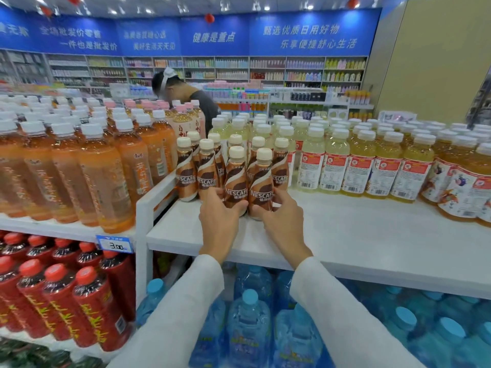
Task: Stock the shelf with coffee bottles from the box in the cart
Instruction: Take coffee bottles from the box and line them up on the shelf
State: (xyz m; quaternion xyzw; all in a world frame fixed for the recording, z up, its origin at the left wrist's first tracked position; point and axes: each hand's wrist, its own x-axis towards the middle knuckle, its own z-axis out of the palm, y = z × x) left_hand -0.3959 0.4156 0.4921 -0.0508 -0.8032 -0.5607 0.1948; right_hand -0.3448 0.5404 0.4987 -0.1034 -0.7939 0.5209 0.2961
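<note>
On shelf: left hand grips front-left bottle, right hand front-right bottle.

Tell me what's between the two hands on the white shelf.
Two Nescafe coffee bottles, upright and side by side at the front of the group: the left hand grips one, the right hand the other. Seen in the head view.

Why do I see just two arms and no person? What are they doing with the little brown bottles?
The camera sits on the person's head and looks down, so only their own arms show. This is a shop. The left hand grips one coffee bottle and the right hand grips a second coffee bottle, both standing on the white shelf. More coffee bottles stand behind. Orange drinks are to the left, yellow drinks to the right, water bottles below.
</note>
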